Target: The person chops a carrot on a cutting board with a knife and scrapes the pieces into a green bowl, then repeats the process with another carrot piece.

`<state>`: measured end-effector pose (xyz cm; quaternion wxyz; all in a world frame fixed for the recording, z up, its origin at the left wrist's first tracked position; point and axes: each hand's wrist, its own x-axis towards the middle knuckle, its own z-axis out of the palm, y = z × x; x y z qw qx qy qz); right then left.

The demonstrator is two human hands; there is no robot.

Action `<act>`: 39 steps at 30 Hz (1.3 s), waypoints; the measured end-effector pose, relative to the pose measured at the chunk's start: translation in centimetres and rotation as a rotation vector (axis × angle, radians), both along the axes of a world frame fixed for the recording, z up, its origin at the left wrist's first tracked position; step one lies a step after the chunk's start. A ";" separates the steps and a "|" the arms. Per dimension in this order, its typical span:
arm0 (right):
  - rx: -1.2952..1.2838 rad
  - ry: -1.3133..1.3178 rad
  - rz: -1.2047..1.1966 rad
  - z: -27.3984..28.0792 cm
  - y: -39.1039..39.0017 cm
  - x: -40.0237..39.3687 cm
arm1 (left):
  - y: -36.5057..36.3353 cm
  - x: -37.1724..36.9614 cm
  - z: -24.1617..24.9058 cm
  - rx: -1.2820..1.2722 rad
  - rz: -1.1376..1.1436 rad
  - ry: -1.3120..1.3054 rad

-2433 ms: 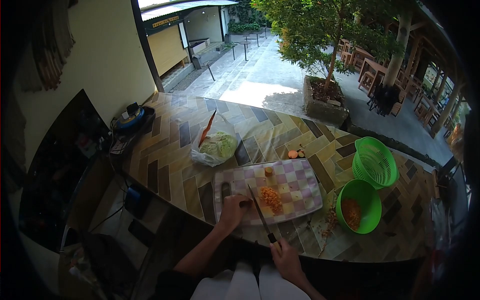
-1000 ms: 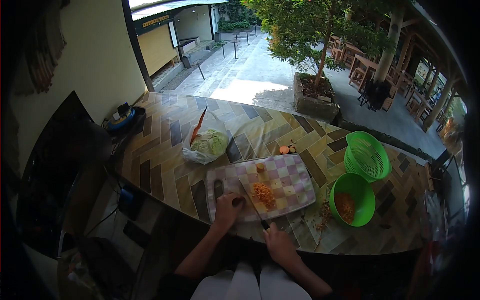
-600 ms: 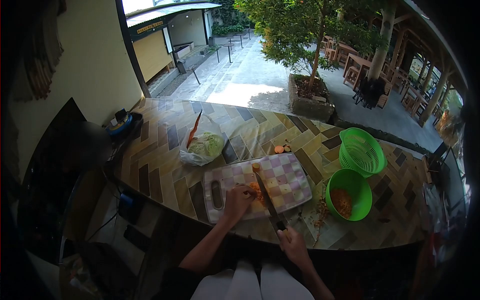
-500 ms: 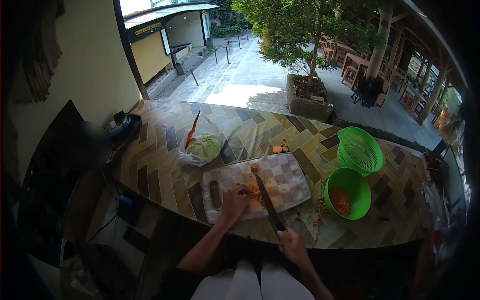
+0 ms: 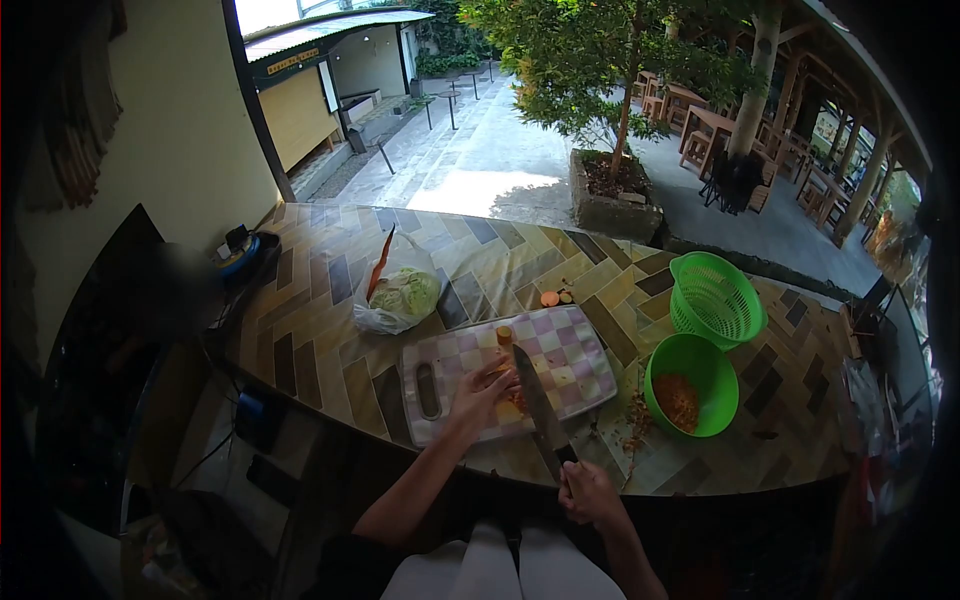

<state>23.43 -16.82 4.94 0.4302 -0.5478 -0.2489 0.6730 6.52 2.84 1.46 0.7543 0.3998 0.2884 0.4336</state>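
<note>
A checkered pink and white cutting board (image 5: 575, 375) lies on the table. On it are small orange pieces (image 5: 517, 402) and, near the top, an orange chunk (image 5: 504, 335). My right hand (image 5: 590, 492) is wrapped round the handle of a large knife (image 5: 540, 402), whose blade points away over the board. My left hand (image 5: 482, 392) is on the board just left of the blade, over the orange pieces. Its fingers are bent, and whatever lies under them is hidden.
Right of the board stand a green bowl (image 5: 729, 390) with orange bits and a green strainer (image 5: 745, 295). A plastic bag (image 5: 380, 318) of pale green vegetable lies behind left. Orange slices (image 5: 550, 299) and peel scraps (image 5: 638, 420) are on the tiled table (image 5: 315, 350).
My left hand has moved slightly up the board towards the orange chunk. The knife has shifted a little, still in my right hand. The view has shifted slightly.
</note>
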 end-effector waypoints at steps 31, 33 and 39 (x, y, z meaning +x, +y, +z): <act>0.089 -0.142 -0.047 -3.2 3.6 -1.3 | 0.3 0.4 -0.8 0.939 0.102 0.897; 0.090 -0.073 -0.053 -3.1 3.7 -1.2 | 0.5 0.6 -0.8 0.916 0.089 0.888; 0.082 -0.076 -0.067 -2.3 3.8 -1.5 | 0.9 1.4 0.1 0.814 0.084 0.832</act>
